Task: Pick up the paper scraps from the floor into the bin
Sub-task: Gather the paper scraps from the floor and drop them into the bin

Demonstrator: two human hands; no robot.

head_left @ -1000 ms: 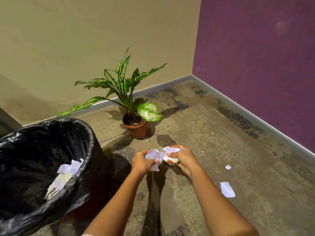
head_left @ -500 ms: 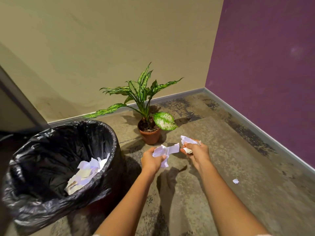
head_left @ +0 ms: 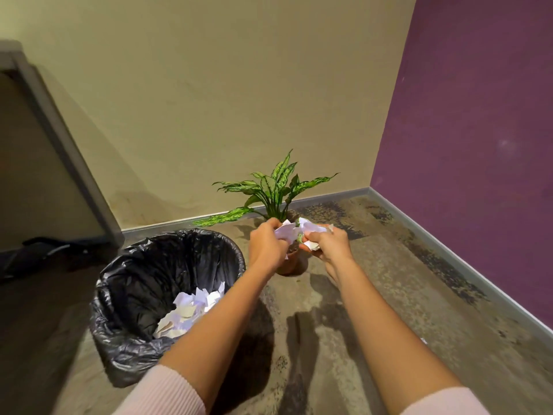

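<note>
My left hand [head_left: 264, 245] grips a bunch of white paper scraps [head_left: 286, 232], fingers curled round them. Close beside it, my right hand [head_left: 326, 245] holds more crumpled white scraps [head_left: 311, 227], some poking out under its fingers. Both hands are raised in front of me, just right of the bin's rim. The bin [head_left: 125, 330] stands at the lower left, lined with a black plastic bag, and several white scraps [head_left: 191, 310] lie inside it.
A potted plant [head_left: 269, 193] in a terracotta pot stands on the floor behind my hands, near the beige wall. The purple wall [head_left: 478, 145] runs along the right. A grey door frame [head_left: 59, 145] rises at the left. A small white scrap [head_left: 423, 340] lies at the right.
My view has risen and the bin now sits further right. Both hands lifted with the scraps and came closer together in front of the plant. The floor scraps have mostly left the view.
</note>
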